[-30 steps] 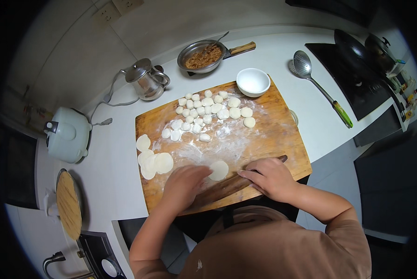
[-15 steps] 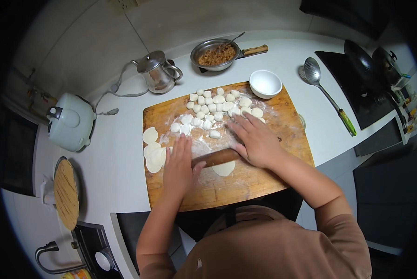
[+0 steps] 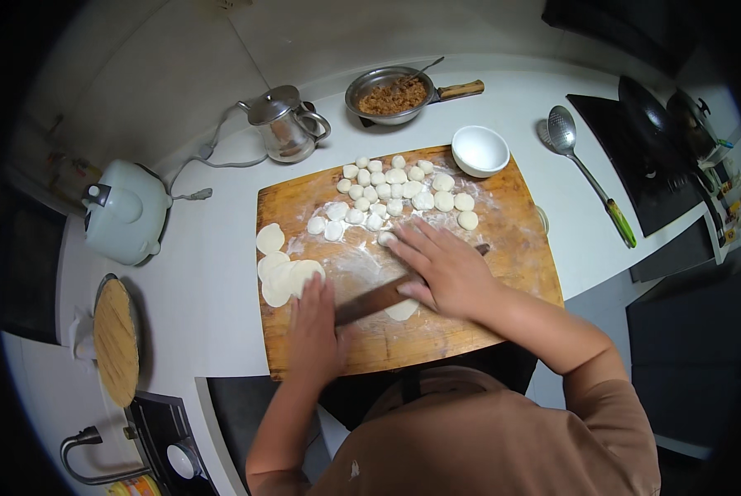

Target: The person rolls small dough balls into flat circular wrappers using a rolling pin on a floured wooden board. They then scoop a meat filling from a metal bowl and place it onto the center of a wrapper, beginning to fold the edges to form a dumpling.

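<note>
A brown wooden rolling pin lies slanted across the cutting board, blurred by motion. Its left end is under my left hand, whose fingers stretch forward beside the pile of flat wrappers. My right hand presses its palm on the right part of the pin, fingers spread; the pin's dark tip shows past it. Under the pin is a flat round of dough, partly hidden. Just beyond my right fingertips sits a small dough lump. Many floury dough pieces cover the board's far side.
The floured wooden cutting board rests on a white counter. Behind it stand a metal kettle, a pan of brown filling with a spoon, and a white bowl. A slotted spoon lies right; a pale green appliance stands left.
The rolling pin and both hands have moved nearer to me, the left end more so, tilting the pin further. My left hand has uncovered more of the wrapper pile.
</note>
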The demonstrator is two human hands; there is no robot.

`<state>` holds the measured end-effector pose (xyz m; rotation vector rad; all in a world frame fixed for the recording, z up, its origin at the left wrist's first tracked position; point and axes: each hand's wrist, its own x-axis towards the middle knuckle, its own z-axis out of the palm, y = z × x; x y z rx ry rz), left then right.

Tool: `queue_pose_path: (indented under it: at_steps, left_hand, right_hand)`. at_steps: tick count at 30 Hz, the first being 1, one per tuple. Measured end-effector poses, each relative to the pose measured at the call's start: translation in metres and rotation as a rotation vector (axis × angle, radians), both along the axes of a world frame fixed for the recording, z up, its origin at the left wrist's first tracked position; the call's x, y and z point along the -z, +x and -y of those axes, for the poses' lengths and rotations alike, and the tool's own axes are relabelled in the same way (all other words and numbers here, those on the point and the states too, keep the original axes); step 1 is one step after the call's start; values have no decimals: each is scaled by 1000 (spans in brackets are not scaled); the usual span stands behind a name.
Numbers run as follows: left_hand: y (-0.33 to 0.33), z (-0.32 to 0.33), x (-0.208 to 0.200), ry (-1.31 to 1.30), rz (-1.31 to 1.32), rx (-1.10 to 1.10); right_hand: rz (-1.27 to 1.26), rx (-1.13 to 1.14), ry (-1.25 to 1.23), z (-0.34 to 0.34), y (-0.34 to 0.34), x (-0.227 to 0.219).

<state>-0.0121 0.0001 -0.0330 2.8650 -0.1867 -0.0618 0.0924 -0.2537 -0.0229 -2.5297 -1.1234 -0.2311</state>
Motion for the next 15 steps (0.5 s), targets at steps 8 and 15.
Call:
queue_pose_path:
  at_steps: [8,15]
  left_hand:
    - [13,-6,-24,47,-95,99]
    - [25,2,-31,60,-107,290]
  right_hand:
    - [-99,34,41,11,-30,0]
    - [-175,146,-16,35,-58,5]
